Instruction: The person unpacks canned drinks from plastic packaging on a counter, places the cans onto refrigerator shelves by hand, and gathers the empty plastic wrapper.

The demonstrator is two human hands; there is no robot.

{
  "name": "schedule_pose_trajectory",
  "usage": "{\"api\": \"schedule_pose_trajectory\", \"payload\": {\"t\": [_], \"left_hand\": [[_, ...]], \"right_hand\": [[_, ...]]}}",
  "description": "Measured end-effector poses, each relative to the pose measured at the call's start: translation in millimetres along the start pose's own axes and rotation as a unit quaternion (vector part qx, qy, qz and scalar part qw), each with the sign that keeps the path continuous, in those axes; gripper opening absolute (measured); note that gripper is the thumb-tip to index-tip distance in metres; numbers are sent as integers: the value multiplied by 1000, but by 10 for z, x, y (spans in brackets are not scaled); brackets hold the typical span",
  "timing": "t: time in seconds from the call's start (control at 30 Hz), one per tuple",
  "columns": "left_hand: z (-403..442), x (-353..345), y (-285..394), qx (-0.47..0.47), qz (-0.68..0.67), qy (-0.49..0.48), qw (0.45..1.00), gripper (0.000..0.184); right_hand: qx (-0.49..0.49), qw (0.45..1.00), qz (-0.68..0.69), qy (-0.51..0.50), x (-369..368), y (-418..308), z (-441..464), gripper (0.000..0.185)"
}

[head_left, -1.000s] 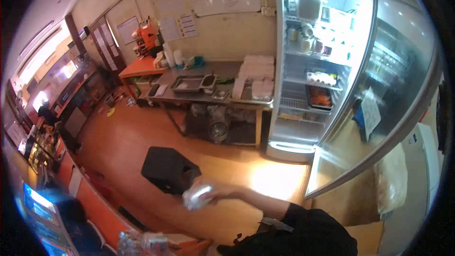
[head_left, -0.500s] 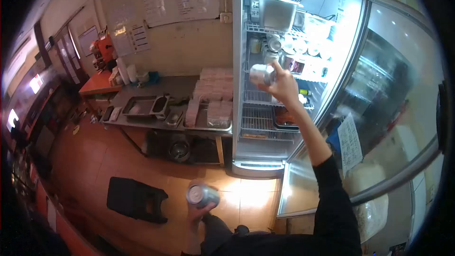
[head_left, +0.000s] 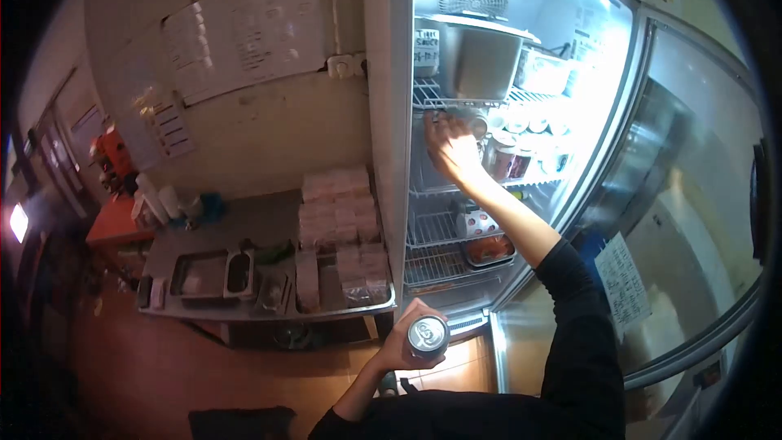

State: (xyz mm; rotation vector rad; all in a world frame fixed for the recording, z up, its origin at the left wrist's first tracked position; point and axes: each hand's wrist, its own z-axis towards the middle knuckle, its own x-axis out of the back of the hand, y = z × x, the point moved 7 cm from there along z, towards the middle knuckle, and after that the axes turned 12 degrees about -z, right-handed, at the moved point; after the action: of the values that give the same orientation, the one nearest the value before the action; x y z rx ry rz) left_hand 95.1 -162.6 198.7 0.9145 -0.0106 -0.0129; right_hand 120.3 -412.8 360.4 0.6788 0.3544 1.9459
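My left hand point(head_left: 399, 345) is wrapped round an upright can point(head_left: 428, 336), its silver top facing up, low in front of the open fridge. My right hand point(head_left: 450, 147) reaches into the fridge at the left of the can shelf, just under the upper wire rack. Its fingers are bent and closed, and what they hold is hidden behind the hand. A can lying on its side point(head_left: 479, 124) is right beside those fingers. More cans point(head_left: 503, 160) stand to the right on the same shelf.
A large metal container point(head_left: 481, 61) occupies the rack above. The glass fridge door point(head_left: 676, 195) stands open at the right. Lower down is a tray of red food point(head_left: 490, 249). At the left, a steel table point(head_left: 244, 228) holds stacked packs point(head_left: 338, 216) and trays.
My right hand has gone from in front of the shelf, where it held a can, into the fridge. My left hand has risen rightward with its can. The view has moved closer to the fridge.
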Motion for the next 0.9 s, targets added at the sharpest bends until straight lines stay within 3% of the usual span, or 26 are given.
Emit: {"api": "schedule_pose_trajectory", "payload": {"t": [0.1, 0.23, 0.3, 0.33, 0.37, 0.4, 0.47, 0.5, 0.53, 0.57, 0.63, 0.73, 0.77, 0.9], "left_hand": [[168, 157, -183, 28, -8, -57, 998, 54], [377, 243, -322, 36, 2, -93, 995, 55], [482, 243, -354, 52, -5, -124, 991, 55], [505, 244, -377, 66, -7, -138, 988, 56], [523, 258, -419, 90, -30, -143, 985, 67], [513, 259, -466, 93, -30, -146, 985, 67], [509, 389, -659, 125, -104, -43, 986, 79], [489, 387, -789, 169, -135, -45, 975, 84], [536, 383, -793, 168, -134, -46, 976, 84], [593, 373, -768, 150, -148, -53, 976, 81], [673, 355, -763, 131, -159, -61, 977, 79], [790, 295, -772, 98, -179, -66, 977, 77], [817, 294, -774, 94, -151, -51, 983, 77], [908, 314, -845, 85, -161, 21, 983, 77]], "right_hand": [[-38, 996, 45, -72, -372, 56, 80, 48], [-29, 995, 47, -81, -718, 48, 195, 49], [6, 989, 71, -133, -759, -17, 401, 54], [-25, 975, 103, -197, -722, 13, 435, 60], [-29, 974, 111, -196, -761, 1, 445, 63], [-29, 973, 120, -193, -826, 1, 469, 66], [-53, 955, 173, -236, -1098, -2, 464, 66], [-75, 931, 226, -277, -1222, 12, 443, 65], [-75, 932, 225, -275, -1101, 67, 473, 65], [-55, 904, 243, -348, -1043, 67, 409, 63], [-4, 896, 202, -396, -703, 55, 512, 55], [34, 925, 144, -351, -861, -82, 558, 59], [24, 948, 119, -296, -868, -106, 562, 48], [47, 947, 141, -285, -820, -100, 505, 36]]}}
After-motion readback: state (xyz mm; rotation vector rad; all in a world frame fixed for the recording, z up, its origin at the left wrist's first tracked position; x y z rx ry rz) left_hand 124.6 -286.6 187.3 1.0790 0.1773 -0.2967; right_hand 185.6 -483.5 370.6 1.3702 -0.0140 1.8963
